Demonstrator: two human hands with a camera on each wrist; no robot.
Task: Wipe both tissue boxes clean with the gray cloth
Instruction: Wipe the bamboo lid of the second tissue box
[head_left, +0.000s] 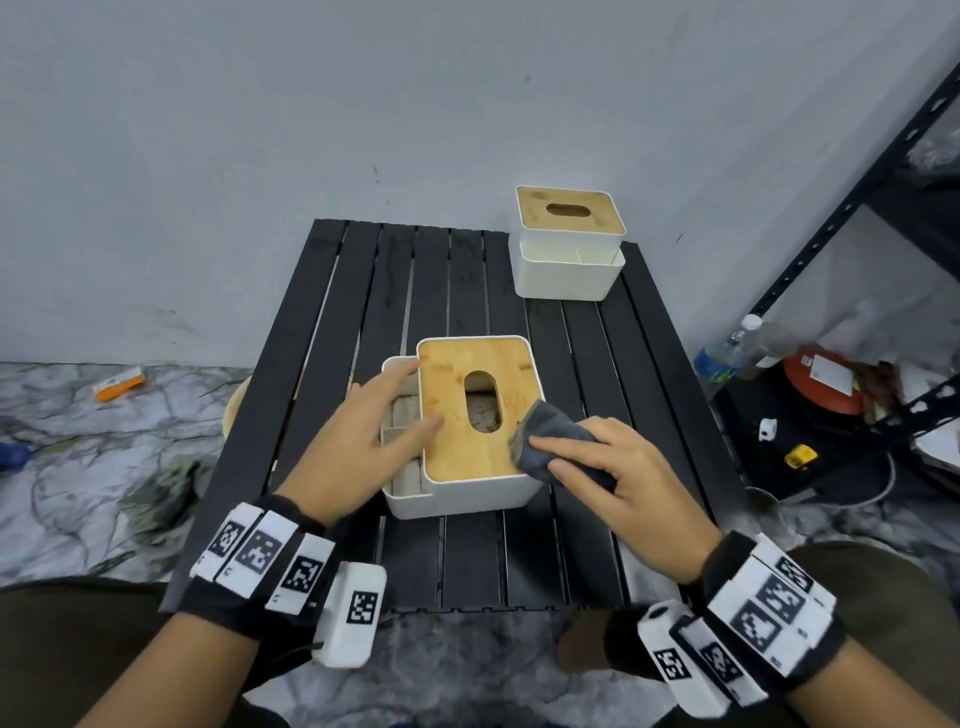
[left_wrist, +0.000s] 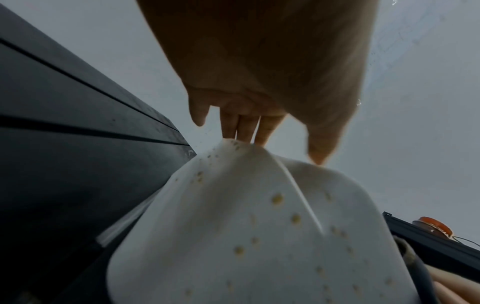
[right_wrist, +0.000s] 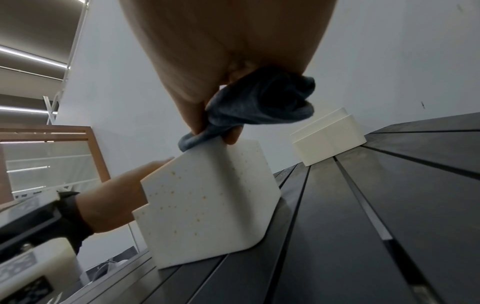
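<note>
A white tissue box with a bamboo lid (head_left: 467, 415) stands in the middle of the black slatted table (head_left: 332, 322); its white sides (right_wrist: 207, 205) (left_wrist: 259, 226) carry small brown specks. My left hand (head_left: 358, 441) lies with straight fingers on the box's left compartment and lid edge. My right hand (head_left: 623, 478) grips the bunched gray cloth (head_left: 550, 436) (right_wrist: 259, 105) and presses it on the lid's right front edge. A second tissue box (head_left: 569, 244) of the same kind stands at the table's far right corner, also seen in the right wrist view (right_wrist: 327, 137).
A black metal shelf (head_left: 852, 249) stands to the right, with a plastic bottle (head_left: 727, 348), a red object (head_left: 821, 379) and clutter at its foot. A small orange box (head_left: 119, 384) lies on the marbled floor at left. A grey wall is close behind the table.
</note>
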